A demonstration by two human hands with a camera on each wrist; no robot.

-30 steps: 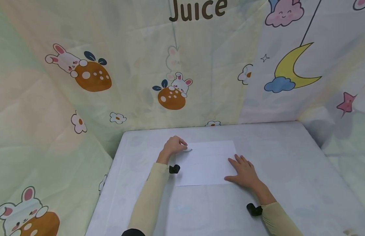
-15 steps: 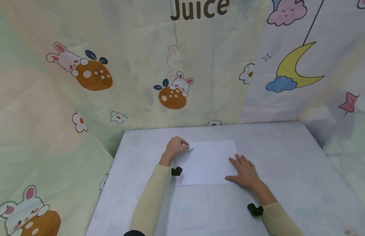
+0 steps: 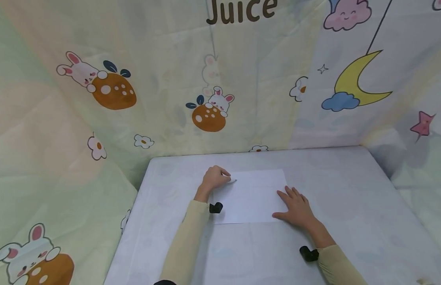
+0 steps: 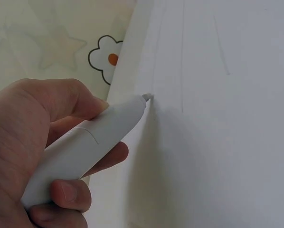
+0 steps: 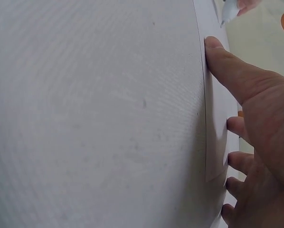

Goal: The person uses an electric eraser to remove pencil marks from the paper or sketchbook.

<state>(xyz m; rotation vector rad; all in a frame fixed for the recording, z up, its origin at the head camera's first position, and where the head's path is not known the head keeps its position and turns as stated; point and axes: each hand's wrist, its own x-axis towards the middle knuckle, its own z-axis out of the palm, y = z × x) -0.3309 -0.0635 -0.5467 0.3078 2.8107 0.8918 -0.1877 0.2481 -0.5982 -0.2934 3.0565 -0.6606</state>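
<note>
A sheet of white paper (image 3: 254,200) lies on the table. My left hand (image 3: 214,179) is at its far left corner, gripping a thick white pen-shaped tool (image 4: 106,128) with curled fingers. The tool is tilted, its small grey tip right at the paper, close to a faint thin line (image 4: 156,52). Two other faint grey lines show farther in on the sheet in the left wrist view. Spread flat, my right hand (image 3: 295,208) rests on the sheet's right edge, fingers apart and thumb near the front edge.
A pale cloth covers the table (image 3: 348,206) around the paper. Behind it hangs a printed curtain (image 3: 256,99) with rabbits, flowers and a moon. Black wrist mounts sit on the left wrist (image 3: 216,208) and right wrist (image 3: 308,253).
My left hand has slid slightly to the right with the white pen-shaped tool, its tip moving along the far part of the sheet. My right hand stays put; the head view shifts a little.
</note>
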